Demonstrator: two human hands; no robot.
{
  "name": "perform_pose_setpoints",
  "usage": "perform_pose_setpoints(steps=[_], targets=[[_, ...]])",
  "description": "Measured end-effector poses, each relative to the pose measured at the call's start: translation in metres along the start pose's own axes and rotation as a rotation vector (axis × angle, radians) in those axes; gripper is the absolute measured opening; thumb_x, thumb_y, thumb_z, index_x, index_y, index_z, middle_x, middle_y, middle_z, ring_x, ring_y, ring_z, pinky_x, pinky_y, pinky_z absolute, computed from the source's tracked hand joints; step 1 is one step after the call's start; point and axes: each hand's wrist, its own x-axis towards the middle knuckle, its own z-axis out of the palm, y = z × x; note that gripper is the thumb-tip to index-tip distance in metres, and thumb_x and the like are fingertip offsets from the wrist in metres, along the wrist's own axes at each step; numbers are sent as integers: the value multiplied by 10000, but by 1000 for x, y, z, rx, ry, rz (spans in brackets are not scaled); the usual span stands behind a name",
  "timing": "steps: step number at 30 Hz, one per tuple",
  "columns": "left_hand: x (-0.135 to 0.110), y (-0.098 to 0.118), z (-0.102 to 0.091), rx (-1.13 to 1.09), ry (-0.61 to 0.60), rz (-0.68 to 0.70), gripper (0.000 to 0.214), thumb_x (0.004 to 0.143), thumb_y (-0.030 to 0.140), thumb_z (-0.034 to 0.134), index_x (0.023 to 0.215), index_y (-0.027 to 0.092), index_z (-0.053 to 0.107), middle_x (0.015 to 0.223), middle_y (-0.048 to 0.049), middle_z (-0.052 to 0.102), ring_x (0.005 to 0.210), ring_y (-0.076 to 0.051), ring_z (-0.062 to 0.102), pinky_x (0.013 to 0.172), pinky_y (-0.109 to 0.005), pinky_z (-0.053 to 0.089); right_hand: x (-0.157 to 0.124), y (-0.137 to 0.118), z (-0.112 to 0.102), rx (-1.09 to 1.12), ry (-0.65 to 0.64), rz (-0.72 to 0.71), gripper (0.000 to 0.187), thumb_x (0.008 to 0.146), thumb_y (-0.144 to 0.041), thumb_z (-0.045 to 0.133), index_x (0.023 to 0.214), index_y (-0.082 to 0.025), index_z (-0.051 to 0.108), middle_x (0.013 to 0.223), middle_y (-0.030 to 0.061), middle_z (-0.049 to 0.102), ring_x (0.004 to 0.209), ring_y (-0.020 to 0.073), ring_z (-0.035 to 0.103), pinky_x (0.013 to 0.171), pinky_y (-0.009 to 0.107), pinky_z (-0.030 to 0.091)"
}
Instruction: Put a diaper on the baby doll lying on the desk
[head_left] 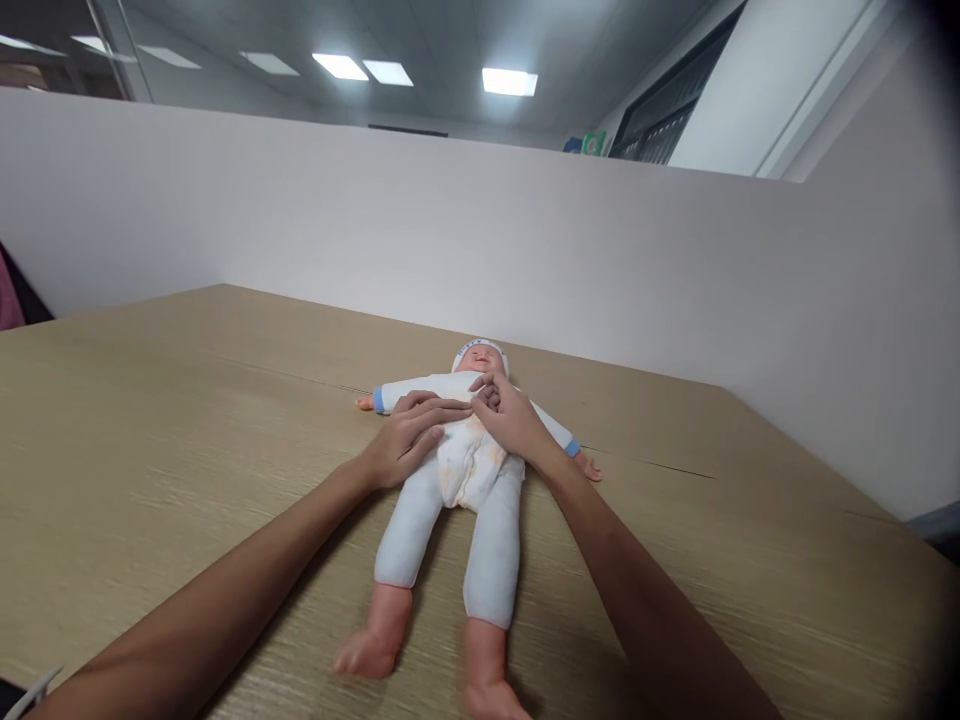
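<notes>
A baby doll [491, 560] lies on its back on the table, its head away from me and its legs toward me. It has a white outfit with blue cuffs, a white cap and a white diaper [469, 465] with pale prints. My left hand [409, 435] lies flat across the doll's waist at the diaper's left side, fingers stretched out. Over the belly, my right hand [510, 412] has its fingers curled close to the left fingertips. Whatever those curled fingers hold, if anything, is hidden. Both hands cover the diaper's upper edge.
The wooden table [187, 400] has thin seams running across it. Behind it stands a white partition [375, 230], which continues along the right side. Beyond its top are ceiling lights and a green package [592, 143]. Something pink [9, 295] shows at the far left edge.
</notes>
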Motion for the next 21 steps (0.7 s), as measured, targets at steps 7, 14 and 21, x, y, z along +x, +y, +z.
perform_pose_setpoints(steps=[7, 14, 21], targets=[[-1, 34, -20, 62, -92, -71, 505, 1142, 420, 400, 1612, 355, 572, 1678, -16, 571, 1525, -355, 412, 1301, -524, 226, -60, -63, -18, -192, 180, -52, 160, 1056, -356, 573, 1153, -263, 659, 1037, 58, 750, 882, 248, 693, 844, 413, 534], [-41, 97, -32, 78, -339, -60, 290, 1128, 399, 481, 1044, 269, 727, 1040, -74, 774, 1018, -292, 630, 978, -447, 426, -165, -104, -24, -110, -507, -193, 138, 1048, -287, 669, 1175, -306, 720, 1159, 32, 777, 1078, 237, 730, 967, 359, 547], [-49, 94, -25, 161, -358, -405, 361, 1058, 563, 595, 911, 234, 566, 913, -33, 680, 922, -261, 569, 862, -391, 410, -163, -55, -27, -177, -256, 152, 145, 1078, -321, 579, 1075, -236, 697, 792, -19, 710, 731, 184, 673, 699, 306, 484]])
